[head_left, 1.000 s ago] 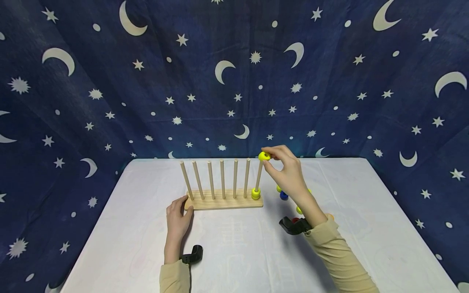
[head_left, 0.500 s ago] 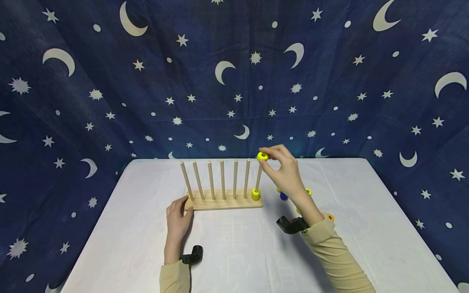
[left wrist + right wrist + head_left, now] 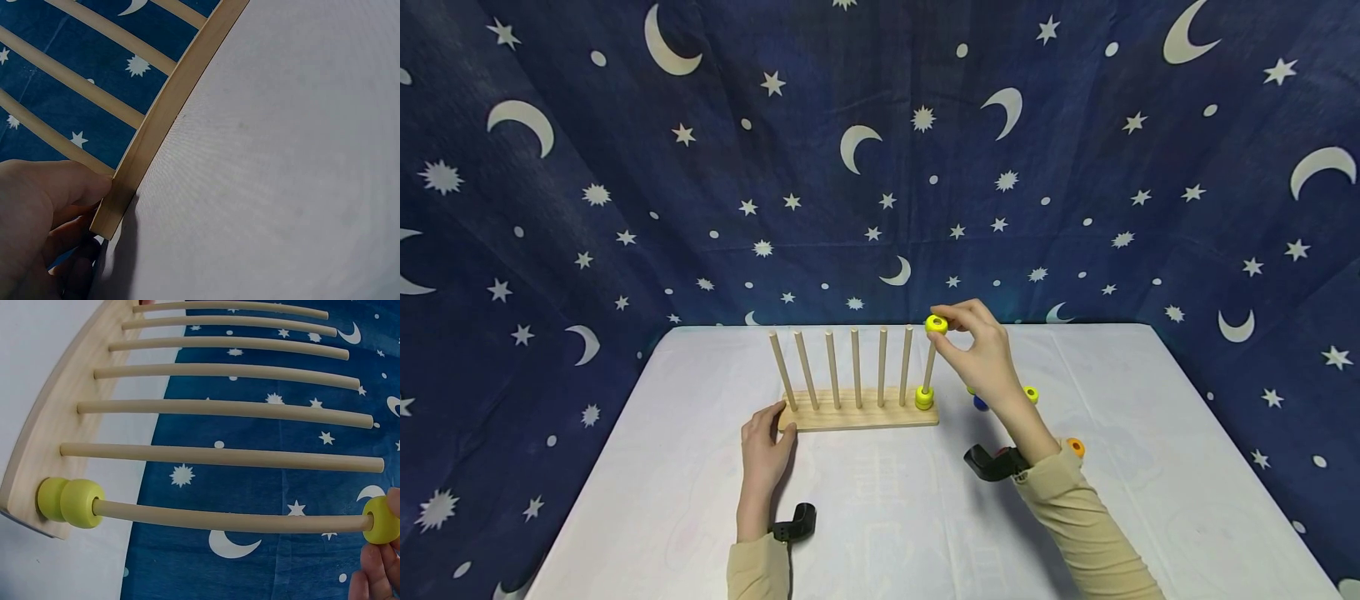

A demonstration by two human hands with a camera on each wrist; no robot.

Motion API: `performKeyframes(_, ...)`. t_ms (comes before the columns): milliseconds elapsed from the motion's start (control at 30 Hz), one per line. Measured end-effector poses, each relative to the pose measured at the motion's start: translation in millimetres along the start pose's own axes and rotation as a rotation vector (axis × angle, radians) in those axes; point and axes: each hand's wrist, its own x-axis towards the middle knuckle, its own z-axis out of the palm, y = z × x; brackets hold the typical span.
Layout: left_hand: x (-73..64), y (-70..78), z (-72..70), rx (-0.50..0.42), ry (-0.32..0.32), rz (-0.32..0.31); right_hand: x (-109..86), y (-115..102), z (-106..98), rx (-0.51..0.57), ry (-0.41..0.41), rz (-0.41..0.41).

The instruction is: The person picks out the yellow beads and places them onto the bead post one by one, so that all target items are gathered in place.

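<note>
A wooden peg stand (image 3: 857, 419) with several upright pegs lies across the table. My left hand (image 3: 762, 447) grips its left end, thumb on the front edge and fingers round the end, as the left wrist view shows. Over the rightmost peg (image 3: 237, 522), my right hand (image 3: 988, 354) pinches a yellow bead (image 3: 934, 329) between thumb and fingers. In the right wrist view the peg's tip sits in the hole of this bead (image 3: 379, 529). Two yellow beads (image 3: 81, 504) are stacked at the foot of the same peg. The other pegs are bare.
Right of the stand lie loose beads: a yellow bead (image 3: 1031, 394), an orange bead (image 3: 1076, 448) and a blue bead (image 3: 981, 403), some partly hidden by the right arm. A dark star-patterned cloth (image 3: 880, 200) stands behind the white table (image 3: 880, 517).
My right hand has shifted slightly left, and the pinched yellow bead has turned flatter and come over the rightmost peg's top. The left hand and stand have kept their place.
</note>
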Motion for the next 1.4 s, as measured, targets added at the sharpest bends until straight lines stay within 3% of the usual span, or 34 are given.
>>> performKeyframes(1400,-0.6,2.1,-0.3,0.004,-0.005,-0.012,-9.3,5.5,-0.5,-0.002,0.026,0.003)
